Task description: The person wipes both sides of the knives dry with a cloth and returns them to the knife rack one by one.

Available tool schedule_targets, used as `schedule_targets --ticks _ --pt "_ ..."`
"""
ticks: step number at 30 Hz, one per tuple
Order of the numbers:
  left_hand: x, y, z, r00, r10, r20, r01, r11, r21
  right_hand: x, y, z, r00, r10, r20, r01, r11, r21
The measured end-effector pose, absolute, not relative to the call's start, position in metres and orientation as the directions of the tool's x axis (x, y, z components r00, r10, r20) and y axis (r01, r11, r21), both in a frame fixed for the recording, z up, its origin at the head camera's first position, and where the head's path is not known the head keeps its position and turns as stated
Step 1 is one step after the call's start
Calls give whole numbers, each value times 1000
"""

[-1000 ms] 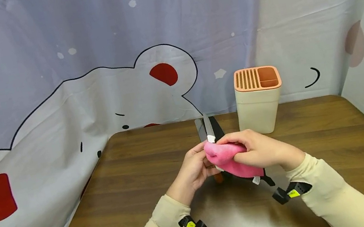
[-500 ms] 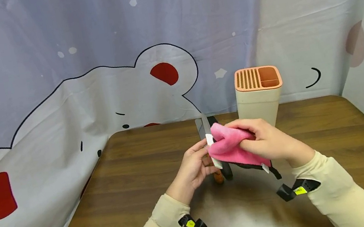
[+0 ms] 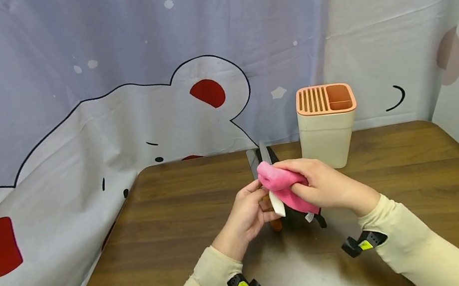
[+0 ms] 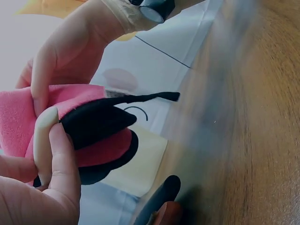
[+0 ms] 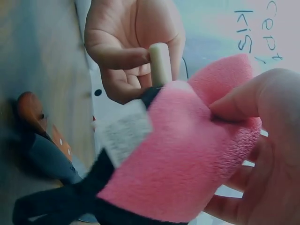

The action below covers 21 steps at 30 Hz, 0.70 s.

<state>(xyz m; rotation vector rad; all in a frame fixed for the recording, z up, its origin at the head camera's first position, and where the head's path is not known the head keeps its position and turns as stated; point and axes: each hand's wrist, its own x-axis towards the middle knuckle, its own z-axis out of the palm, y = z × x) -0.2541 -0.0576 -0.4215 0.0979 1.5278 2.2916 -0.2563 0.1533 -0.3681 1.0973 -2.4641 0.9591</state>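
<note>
My left hand pinches the white handle of a knife, whose blade points away from me above the table. My right hand grips a pink cloth with black edging and a hanging loop, folded against the knife. The cloth covers the part where handle and blade meet. In the left wrist view, fingers and thumb close on the pale handle; the cloth's black underside hangs beside it. In the right wrist view a white label sticks out from the cloth.
Below the hands lie a knife with a brown wooden handle and a grey blade, and a dark-handled one beside it. A cream knife holder with an orange slotted top stands at the back right of the wooden table.
The right hand has moved the cloth away to the right, baring the handle, then back left over the knife, a little farther up than at first. The left hand keeps its hold nearly in place.
</note>
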Motion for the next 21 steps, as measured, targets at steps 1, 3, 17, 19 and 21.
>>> schedule_targets --ticks 1,3,17,19,21 --pt "-254 -58 -422 -927 344 -153 -273 -336 901 -256 153 -369 -667 -568 483 -745 486 -457" --pt "-255 -58 -423 -930 333 -153 -270 -339 901 -255 152 -368 -660 -585 473 -750 477 -458" --pt "-261 -63 -426 -950 277 -142 -238 -355 904 -244 154 -360 -621 -696 360 -761 425 -491" --pt "-263 -64 -426 -952 270 -144 -238 -358 903 -243 154 -359 -615 -708 348 -763 424 -487" --pt "-264 -65 -427 -952 266 -149 -242 -360 901 -242 155 -359 -613 -715 337 -764 427 -483"
